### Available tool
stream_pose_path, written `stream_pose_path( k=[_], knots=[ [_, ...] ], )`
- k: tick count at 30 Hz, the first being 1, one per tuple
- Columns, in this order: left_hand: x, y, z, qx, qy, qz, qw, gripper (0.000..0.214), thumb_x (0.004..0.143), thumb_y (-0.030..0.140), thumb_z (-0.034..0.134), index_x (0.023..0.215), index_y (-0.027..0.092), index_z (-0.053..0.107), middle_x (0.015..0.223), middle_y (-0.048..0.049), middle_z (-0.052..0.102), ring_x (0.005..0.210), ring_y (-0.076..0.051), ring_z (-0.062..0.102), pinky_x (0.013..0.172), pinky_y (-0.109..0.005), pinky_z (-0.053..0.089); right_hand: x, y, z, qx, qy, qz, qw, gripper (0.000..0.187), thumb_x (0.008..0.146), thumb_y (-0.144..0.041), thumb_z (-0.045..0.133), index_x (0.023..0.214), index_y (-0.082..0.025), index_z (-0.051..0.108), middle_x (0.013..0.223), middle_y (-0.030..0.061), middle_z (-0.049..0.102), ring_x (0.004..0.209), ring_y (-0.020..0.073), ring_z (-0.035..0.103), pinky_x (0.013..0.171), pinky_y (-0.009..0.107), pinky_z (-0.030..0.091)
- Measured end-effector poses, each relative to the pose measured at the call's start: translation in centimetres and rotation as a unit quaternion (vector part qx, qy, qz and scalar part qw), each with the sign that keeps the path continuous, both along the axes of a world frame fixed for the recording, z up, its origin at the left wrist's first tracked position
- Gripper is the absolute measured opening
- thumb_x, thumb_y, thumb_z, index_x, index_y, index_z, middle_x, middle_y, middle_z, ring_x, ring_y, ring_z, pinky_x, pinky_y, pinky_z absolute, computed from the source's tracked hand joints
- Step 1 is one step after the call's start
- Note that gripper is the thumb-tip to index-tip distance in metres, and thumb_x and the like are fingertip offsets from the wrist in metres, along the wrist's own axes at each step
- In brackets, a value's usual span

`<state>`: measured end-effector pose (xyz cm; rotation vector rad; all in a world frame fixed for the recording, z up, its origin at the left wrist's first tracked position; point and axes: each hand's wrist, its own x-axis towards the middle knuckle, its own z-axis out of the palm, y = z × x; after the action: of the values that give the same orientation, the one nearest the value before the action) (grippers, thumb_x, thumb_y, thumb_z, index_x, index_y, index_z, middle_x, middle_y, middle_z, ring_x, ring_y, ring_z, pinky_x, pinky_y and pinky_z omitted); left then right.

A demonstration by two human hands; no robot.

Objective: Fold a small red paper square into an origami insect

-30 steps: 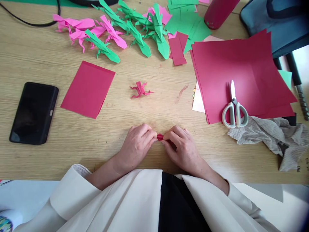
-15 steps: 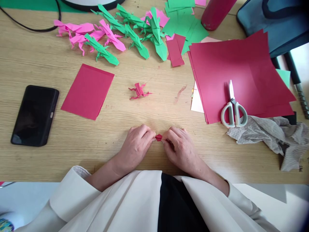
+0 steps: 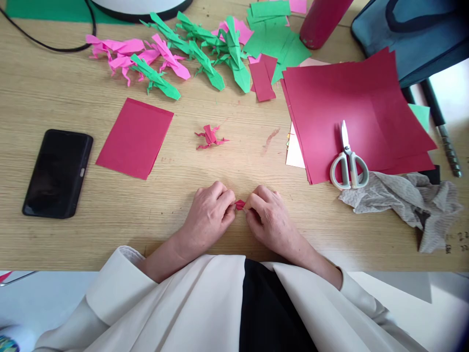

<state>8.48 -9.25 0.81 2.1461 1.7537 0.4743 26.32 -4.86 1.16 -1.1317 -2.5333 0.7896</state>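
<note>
A small folded piece of red paper [image 3: 240, 205] sits between my two hands, close to the table's front edge. The fingertips of my left hand [image 3: 211, 212] pinch its left end. My right hand [image 3: 269, 215] grips the right end between thumb and forefinger. Only the creased middle of the paper shows; its ends are hidden by my fingers. Beyond my hands lies a small red origami frog [image 3: 209, 136] with thin, spread legs.
To the left are a stack of red paper [image 3: 135, 139] and a black phone [image 3: 57, 173]. White-handled scissors [image 3: 349, 168] rest on large red sheets [image 3: 340, 102], beside a crumpled grey cloth [image 3: 399, 200]. Green origami figures [image 3: 207, 66] and pink ones [image 3: 122, 46] lie at the back.
Both hands still pinch the red paper, with their fingers slightly shifted around it. The whole view has moved a little; the things on the table lie as before.
</note>
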Motion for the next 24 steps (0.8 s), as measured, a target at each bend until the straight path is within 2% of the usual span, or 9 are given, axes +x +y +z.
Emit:
stream_pose_path(
  k=[5,9,11,13,15,16,19,24],
  knots=[
    [-0.1,0.0,-0.2,-0.006,0.009,0.020,1.000,0.012,0.086,0.012,0.051,0.076,0.019,0.050,0.084,-0.0041,0.054,0.074,-0.019,0.052,0.070,-0.033,0.041,0.0,0.0,-0.2,0.003,0.006,0.002,1.000,0.016,0.089,-0.011,0.050,0.075,-0.019,0.050,0.084,0.0036,0.052,0.077,0.0176,0.050,0.070,0.032,0.034],
    [-0.6,-0.4,-0.5,0.023,0.010,0.036,0.999,0.013,0.089,0.012,0.048,0.079,0.019,0.053,0.086,-0.0057,0.057,0.077,-0.020,0.054,0.071,-0.034,0.043,0.0,0.0,-0.4,0.001,0.018,0.001,1.000,0.014,0.088,-0.009,0.050,0.077,-0.019,0.053,0.086,0.0041,0.053,0.079,0.0175,0.052,0.073,0.032,0.035],
    [-0.7,-1.1,-0.6,0.054,0.001,0.020,0.998,0.014,0.093,0.015,0.046,0.088,0.018,0.058,0.091,-0.0068,0.063,0.085,-0.020,0.058,0.078,-0.035,0.046,0.1,0.0,-0.4,0.006,0.019,0.002,1.000,0.014,0.088,-0.009,0.050,0.078,-0.019,0.053,0.086,0.0042,0.053,0.079,0.0177,0.052,0.074,0.032,0.036],
    [-0.5,-2.0,-0.7,0.098,0.014,-0.014,0.995,0.022,0.096,0.018,0.044,0.112,0.017,0.061,0.111,-0.0097,0.068,0.105,-0.023,0.061,0.093,-0.040,0.044,0.0,0.0,-0.5,0.012,0.018,0.002,1.000,0.014,0.088,-0.009,0.050,0.078,-0.019,0.053,0.086,0.0042,0.054,0.080,0.0179,0.052,0.073,0.031,0.036],
    [-0.1,-3.1,-1.0,0.120,0.042,-0.078,0.989,0.040,0.098,0.018,0.041,0.138,0.014,0.048,0.136,-0.0137,0.060,0.131,-0.026,0.051,0.111,-0.047,0.032,0.0,-0.1,-0.5,0.020,0.016,0.002,1.000,0.014,0.088,-0.010,0.050,0.078,-0.019,0.052,0.085,0.0042,0.054,0.079,0.0182,0.052,0.072,0.031,0.036],
    [0.0,-3.5,-1.2,0.112,0.058,-0.112,0.986,0.047,0.099,0.019,0.040,0.144,0.010,0.041,0.144,-0.0158,0.054,0.138,-0.027,0.044,0.116,-0.048,0.027,-0.1,-0.1,-0.5,0.024,0.015,0.000,1.000,0.014,0.088,-0.010,0.051,0.077,-0.019,0.052,0.085,0.0043,0.054,0.079,0.0183,0.051,0.072,0.031,0.036],
    [0.3,-4.5,-1.7,0.092,0.091,-0.144,0.981,0.055,0.100,0.026,0.038,0.150,0.004,0.031,0.151,-0.0192,0.045,0.144,-0.030,0.036,0.119,-0.050,0.025,0.1,-0.1,-0.5,0.026,0.025,-0.006,0.999,0.014,0.088,-0.010,0.052,0.077,-0.019,0.053,0.084,0.0045,0.055,0.078,0.0183,0.051,0.073,0.031,0.037],
    [0.3,-4.6,-1.5,0.046,0.121,-0.147,0.981,0.057,0.100,0.031,0.039,0.151,0.006,0.032,0.155,-0.0183,0.039,0.147,-0.030,0.031,0.119,-0.051,0.028,1.5,-0.2,0.1,-0.037,0.113,0.003,0.993,0.012,0.090,-0.008,0.050,0.086,-0.018,0.057,0.090,0.0047,0.057,0.081,0.0166,0.054,0.075,0.030,0.044]
  ],
)
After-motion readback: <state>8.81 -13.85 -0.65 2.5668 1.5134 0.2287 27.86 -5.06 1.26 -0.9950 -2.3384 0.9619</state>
